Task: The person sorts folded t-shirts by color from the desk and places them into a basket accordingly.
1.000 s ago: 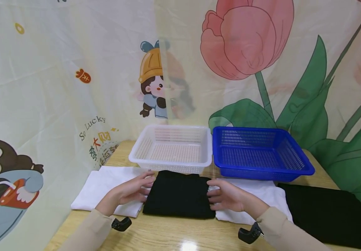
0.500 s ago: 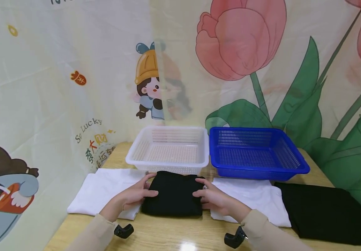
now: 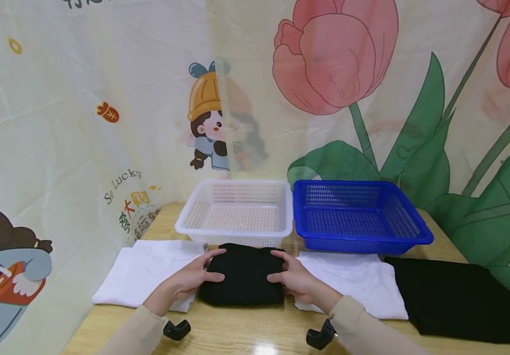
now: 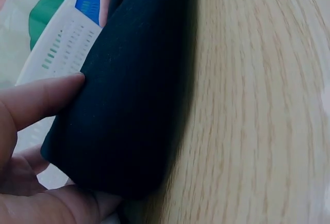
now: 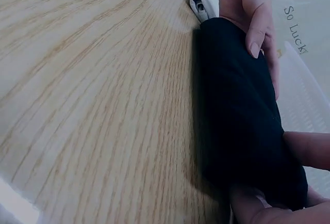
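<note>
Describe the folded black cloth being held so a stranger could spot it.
On the light wooden table, find the white perforated plastic basket. In front is the folded black cloth, the only cloth held, between left grip and right grip.

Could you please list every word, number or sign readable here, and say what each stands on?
"So Lucky": on the printed backdrop.
"發大财": same backdrop, just below.
Dark characters beneath: too unclear to read fully.
Sign on the red printed pouch: too small.
Top-edge writing: cut off.
Folded black cloth: none visible.
</note>
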Action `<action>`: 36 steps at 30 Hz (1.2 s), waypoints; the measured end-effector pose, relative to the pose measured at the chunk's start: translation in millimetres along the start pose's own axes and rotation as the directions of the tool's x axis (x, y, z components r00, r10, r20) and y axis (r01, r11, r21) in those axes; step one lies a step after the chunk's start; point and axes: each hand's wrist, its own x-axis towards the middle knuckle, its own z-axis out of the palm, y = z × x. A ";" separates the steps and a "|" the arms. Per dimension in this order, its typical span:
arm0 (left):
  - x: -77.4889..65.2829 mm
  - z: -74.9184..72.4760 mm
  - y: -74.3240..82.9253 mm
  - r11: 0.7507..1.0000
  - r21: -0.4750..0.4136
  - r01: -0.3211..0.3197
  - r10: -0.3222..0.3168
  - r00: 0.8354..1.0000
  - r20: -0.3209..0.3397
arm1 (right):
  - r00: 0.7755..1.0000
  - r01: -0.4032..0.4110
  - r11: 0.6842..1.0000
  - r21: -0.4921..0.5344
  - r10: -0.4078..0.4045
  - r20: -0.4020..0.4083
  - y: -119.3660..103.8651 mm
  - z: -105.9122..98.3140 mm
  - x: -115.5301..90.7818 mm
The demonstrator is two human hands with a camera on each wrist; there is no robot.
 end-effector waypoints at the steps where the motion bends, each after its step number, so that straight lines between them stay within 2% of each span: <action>1: 0.5 0.2 -0.1 1.000 0.004 -0.007 0.007 1.000 0.001 | 1.000 0.007 1.000 0.006 -0.007 -0.004 0.4 0.0 -0.3; 6: -0.4 1.1 1.2 0.999 -0.001 -0.040 0.040 0.999 0.024 | 0.998 0.054 0.998 0.012 -0.054 -0.017 -0.1 -0.9 -4.7; 10: -6.5 0.4 8.9 0.998 0.018 -0.052 0.051 0.998 0.037 | 0.996 0.085 0.996 -0.003 -0.085 -0.025 -7.9 -0.6 -12.7; 12: -11.8 -0.4 15.4 0.998 0.033 -0.062 0.061 0.997 0.039 | 0.995 0.093 0.996 -0.012 -0.093 -0.025 -13.4 0.1 -17.4; 15: -19.2 -1.7 25.7 0.997 0.008 -0.075 0.074 0.995 0.068 | 0.994 0.105 0.994 -0.005 -0.105 -0.008 -21.2 0.6 -23.0; 19: -28.9 -4.1 39.9 0.996 -0.022 -0.089 0.091 0.990 0.108 | 0.992 0.120 0.991 0.051 -0.122 0.040 -32.0 1.1 -29.6; 24: -41.9 -8.9 57.3 0.995 -0.008 -0.104 0.104 0.987 0.124 | 0.985 0.132 0.987 0.092 -0.141 0.097 -47.1 2.0 -38.2; 29: -50.9 -14.2 77.2 0.989 -0.035 -0.142 0.145 0.981 0.129 | 0.979 0.168 0.981 0.102 -0.178 0.102 -68.2 3.7 -43.1; 33: -51.8 -22.9 96.6 0.982 -0.008 -0.188 0.188 0.976 0.111 | 0.973 0.201 0.976 0.082 -0.208 0.099 -89.4 4.9 -40.0; 36: -45.7 -30.6 109.8 0.976 0.012 -0.216 0.214 0.972 0.098 | 0.972 0.214 0.975 0.063 -0.219 0.088 -103.7 4.7 -31.9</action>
